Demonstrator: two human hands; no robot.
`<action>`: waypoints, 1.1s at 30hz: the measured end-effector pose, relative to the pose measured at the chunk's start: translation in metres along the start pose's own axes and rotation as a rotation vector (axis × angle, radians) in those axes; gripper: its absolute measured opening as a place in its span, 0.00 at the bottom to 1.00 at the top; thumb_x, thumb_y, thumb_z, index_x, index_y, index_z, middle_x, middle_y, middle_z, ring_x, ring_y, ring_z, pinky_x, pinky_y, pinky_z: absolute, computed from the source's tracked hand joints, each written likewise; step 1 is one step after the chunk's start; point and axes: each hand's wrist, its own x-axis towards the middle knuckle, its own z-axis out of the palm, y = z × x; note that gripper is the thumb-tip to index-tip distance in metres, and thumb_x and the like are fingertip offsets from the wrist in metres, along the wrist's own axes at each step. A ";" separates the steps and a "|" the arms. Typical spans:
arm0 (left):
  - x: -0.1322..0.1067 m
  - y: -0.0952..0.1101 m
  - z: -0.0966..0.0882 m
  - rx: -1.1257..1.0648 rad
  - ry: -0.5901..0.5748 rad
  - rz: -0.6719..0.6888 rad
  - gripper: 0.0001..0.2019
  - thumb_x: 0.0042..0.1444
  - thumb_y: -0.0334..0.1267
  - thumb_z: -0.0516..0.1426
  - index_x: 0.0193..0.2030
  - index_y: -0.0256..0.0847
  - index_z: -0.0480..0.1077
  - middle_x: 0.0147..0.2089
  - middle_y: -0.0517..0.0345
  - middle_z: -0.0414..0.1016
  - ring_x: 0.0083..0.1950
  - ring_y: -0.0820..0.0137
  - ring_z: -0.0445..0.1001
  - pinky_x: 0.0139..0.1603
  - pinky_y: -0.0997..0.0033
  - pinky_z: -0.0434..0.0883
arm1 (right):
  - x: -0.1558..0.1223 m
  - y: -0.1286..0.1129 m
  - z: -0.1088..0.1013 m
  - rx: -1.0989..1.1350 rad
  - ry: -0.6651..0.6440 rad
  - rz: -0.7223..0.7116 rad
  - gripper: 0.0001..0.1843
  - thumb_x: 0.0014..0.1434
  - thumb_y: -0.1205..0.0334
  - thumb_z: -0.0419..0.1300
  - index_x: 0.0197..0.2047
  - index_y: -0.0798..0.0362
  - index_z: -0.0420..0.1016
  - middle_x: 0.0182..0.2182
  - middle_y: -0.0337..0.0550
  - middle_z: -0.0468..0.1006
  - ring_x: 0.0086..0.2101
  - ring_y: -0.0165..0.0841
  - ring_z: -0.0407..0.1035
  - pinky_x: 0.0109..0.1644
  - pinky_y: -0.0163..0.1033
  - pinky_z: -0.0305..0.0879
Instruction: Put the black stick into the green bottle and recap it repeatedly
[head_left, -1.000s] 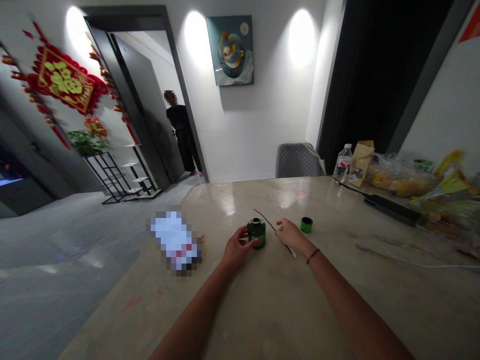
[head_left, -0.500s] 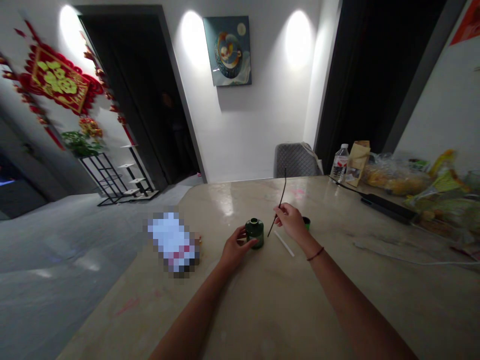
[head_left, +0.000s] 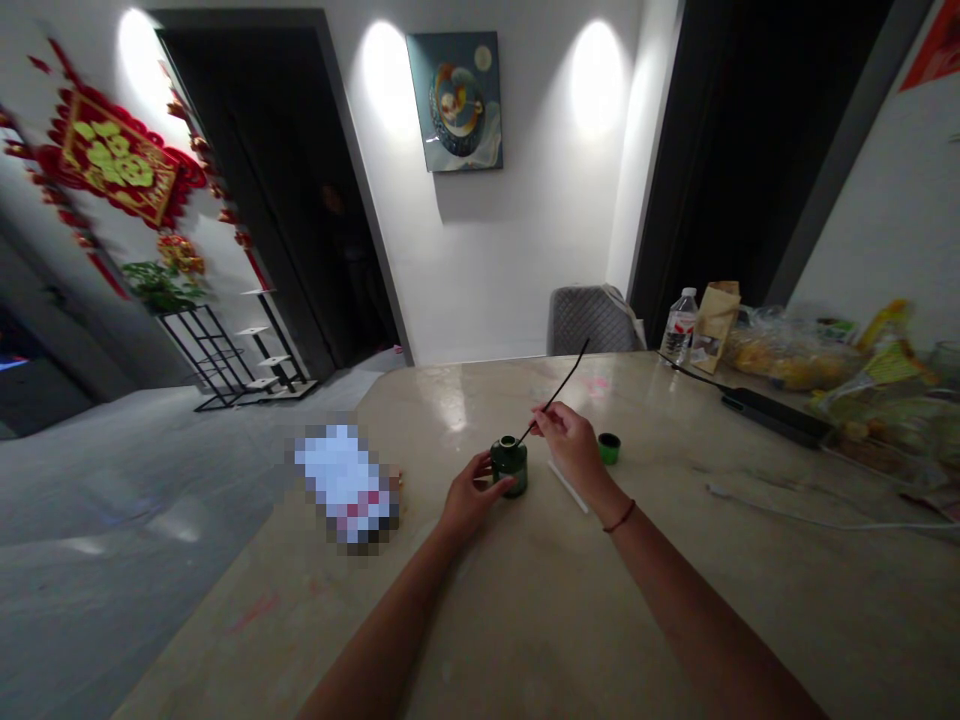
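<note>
A small dark green bottle [head_left: 511, 466] stands open on the beige table [head_left: 540, 600]. My left hand [head_left: 469, 500] is closed round its left side and steadies it. My right hand [head_left: 570, 445] pinches a thin black stick [head_left: 562, 385], which slants up to the right, and its lower tip is at the bottle's mouth. A green cap [head_left: 609, 448] lies just right of my right hand. A white stick [head_left: 568, 487] lies on the table under my right wrist.
A blurred white item [head_left: 345, 482] lies at the table's left edge. At the back right are a water bottle [head_left: 679, 326], a paper bag [head_left: 714, 323], plastic bags of food [head_left: 810, 360] and a black bar [head_left: 776, 416]. A white cable [head_left: 817, 520] runs along the right. A grey chair [head_left: 589, 320] stands beyond the table.
My right hand picked the black stick up off the table, raised it upright, then tilted it and brought its tip to the bottle's mouth. The doorway at the back went dark.
</note>
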 end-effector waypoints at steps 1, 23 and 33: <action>0.000 -0.001 0.000 0.002 -0.001 0.002 0.27 0.40 0.45 0.63 0.49 0.41 0.65 0.46 0.51 0.74 0.47 0.63 0.72 0.43 0.65 0.71 | -0.001 0.002 0.002 -0.018 -0.016 0.010 0.16 0.53 0.49 0.54 0.34 0.54 0.69 0.28 0.43 0.75 0.31 0.33 0.72 0.38 0.38 0.69; 0.002 -0.007 0.000 0.058 0.011 0.018 0.27 0.40 0.44 0.63 0.49 0.41 0.65 0.46 0.50 0.73 0.46 0.64 0.72 0.43 0.65 0.71 | -0.012 0.007 0.015 -0.385 -0.103 -0.029 0.16 0.58 0.56 0.49 0.31 0.54 0.75 0.34 0.47 0.76 0.36 0.33 0.69 0.40 0.35 0.62; 0.001 -0.003 0.001 0.035 0.001 0.014 0.27 0.41 0.44 0.62 0.49 0.41 0.65 0.47 0.51 0.73 0.47 0.65 0.72 0.42 0.67 0.72 | -0.003 0.000 -0.002 -0.471 -0.052 0.036 0.16 0.54 0.56 0.53 0.42 0.54 0.73 0.32 0.44 0.77 0.29 0.30 0.70 0.34 0.33 0.64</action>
